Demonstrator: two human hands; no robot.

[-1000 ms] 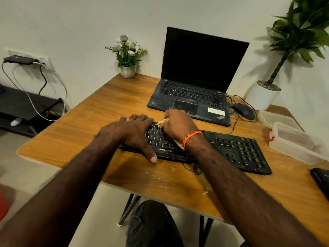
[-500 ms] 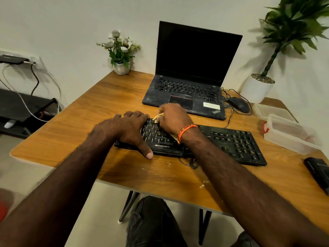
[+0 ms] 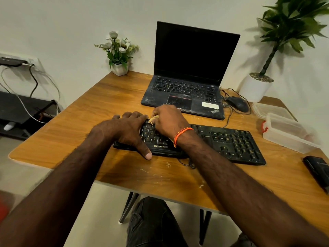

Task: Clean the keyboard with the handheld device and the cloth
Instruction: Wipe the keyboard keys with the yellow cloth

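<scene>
Left hand [image 3: 128,130] lay flat, fingers straight, pinning the black plastic keyboard [image 3: 227,141] on the wooden table [image 3: 110,97]. Right hand [image 3: 169,120] pressed down, fingers curled around a yellowish cloth [image 3: 154,118] over the keys.

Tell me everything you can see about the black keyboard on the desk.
The keyboard is black, apparently plastic, full-size with a number pad at its right end and "ZEBRONICS" printed on the front edge. It lies flat on the wooden desk, in front of the laptop. Pale specks dot its keys. The left hand rests on its left end, thumb at the front edge. The right hand holds a yellowish cloth against the keys. A cable shows beneath its front edge.
</scene>
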